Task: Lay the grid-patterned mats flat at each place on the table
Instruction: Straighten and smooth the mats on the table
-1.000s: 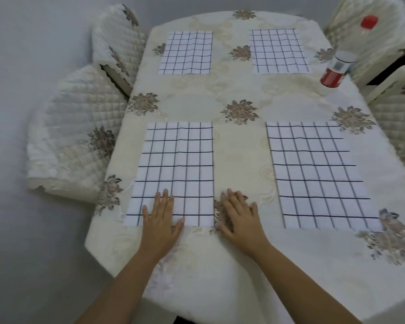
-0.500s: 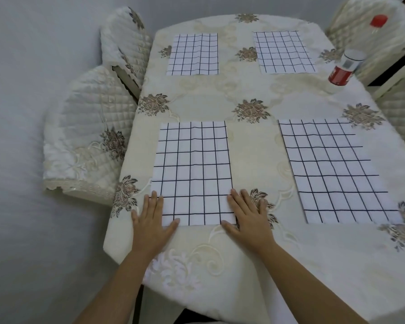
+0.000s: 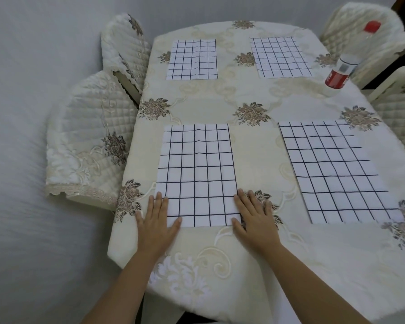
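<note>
Head camera looked down on a table (image 3: 255, 157) under a cream flowered cloth. The near left mat (image 3: 197, 174) lay flat on it, white with dark grid lines and a faint crease down its middle. The left hand (image 3: 156, 220) pressed its near left corner, and the right hand (image 3: 255, 218) lay at its near right corner, touching the edge. Both had straight, flat fingers and gripped nothing. A near right mat (image 3: 337, 171), far left mat (image 3: 192, 59) and far right mat (image 3: 279, 57) also lay flat, well apart. A bottle (image 3: 341, 71) stood at the far right.
</note>
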Demonstrator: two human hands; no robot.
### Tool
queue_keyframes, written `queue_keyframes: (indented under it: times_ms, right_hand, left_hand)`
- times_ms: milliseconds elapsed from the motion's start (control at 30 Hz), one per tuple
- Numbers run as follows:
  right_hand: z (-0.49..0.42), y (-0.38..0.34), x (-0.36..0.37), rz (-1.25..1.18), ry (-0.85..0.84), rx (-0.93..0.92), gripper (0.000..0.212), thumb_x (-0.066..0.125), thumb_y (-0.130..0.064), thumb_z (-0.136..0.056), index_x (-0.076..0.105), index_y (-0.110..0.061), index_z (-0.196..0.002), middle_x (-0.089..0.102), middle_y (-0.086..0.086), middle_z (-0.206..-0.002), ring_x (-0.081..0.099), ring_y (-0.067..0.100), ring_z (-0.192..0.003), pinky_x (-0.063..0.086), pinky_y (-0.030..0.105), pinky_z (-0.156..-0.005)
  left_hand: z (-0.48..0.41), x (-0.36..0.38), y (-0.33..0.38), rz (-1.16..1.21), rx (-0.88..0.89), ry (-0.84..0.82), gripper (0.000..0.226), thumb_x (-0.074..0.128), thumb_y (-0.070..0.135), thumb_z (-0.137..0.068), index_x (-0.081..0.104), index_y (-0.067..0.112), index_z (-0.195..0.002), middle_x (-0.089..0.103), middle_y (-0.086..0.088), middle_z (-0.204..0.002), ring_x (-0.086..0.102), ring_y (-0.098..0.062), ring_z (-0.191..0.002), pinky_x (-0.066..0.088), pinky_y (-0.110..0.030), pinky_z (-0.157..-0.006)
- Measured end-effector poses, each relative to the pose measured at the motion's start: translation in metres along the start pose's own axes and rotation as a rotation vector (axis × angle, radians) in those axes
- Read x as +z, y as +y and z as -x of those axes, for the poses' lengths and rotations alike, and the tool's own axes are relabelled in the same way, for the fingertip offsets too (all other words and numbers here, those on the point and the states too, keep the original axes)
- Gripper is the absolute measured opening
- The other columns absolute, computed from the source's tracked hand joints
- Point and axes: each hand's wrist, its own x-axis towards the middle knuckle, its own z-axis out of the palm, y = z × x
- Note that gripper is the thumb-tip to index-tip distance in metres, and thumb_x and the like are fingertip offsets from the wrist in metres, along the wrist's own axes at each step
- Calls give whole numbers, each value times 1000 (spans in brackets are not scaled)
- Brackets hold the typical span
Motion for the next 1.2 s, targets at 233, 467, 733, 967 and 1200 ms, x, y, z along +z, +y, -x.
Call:
queue_keyframes:
  times_ms: [233,467,733,967,1200]
  right_hand:
    - [-5,-4,-3,-46,89,12,64,27,-46,-83,38,-19,-140,28,-5,-151,24,16,-140,7,40,-111]
    - [-48,-35,-18,-44,188,-61,42,41,-28,-77,62,-7,-107,61,16,-118,60,33,-107,50,44,-84]
    - [-100,-58,-3,-78,60,-62,44,36,-19,-81,61,0,-112,61,22,-120,58,40,-110,48,56,-80]
    - [-147,-47,2,18,48,-59,45,36,-21,-80,63,1,-109,61,22,-120,58,38,-110,50,54,-80]
    - [-202,-39,0,52,48,-9,47,36,-25,-79,62,-1,-111,60,21,-123,58,37,-113,50,54,-81]
  left_hand:
    - [-3,-11,10,98,-34,39,89,9,61,-74,36,9,-140,17,-7,-155,4,-21,-144,1,-55,-111]
    - [-36,-24,52,126,74,68,44,40,20,-87,50,3,-126,30,-15,-149,14,-29,-143,7,-53,-112]
    - [-84,-13,92,-11,255,-185,58,23,23,-83,51,5,-130,46,-11,-140,41,-25,-132,41,-54,-99]
    - [-126,-8,91,-46,283,-200,48,33,25,-84,61,8,-120,59,-10,-128,55,-25,-119,47,-47,-89]
    - [-179,-9,87,-53,255,-131,49,32,29,-85,59,11,-122,55,-11,-133,50,-28,-124,44,-56,-89]
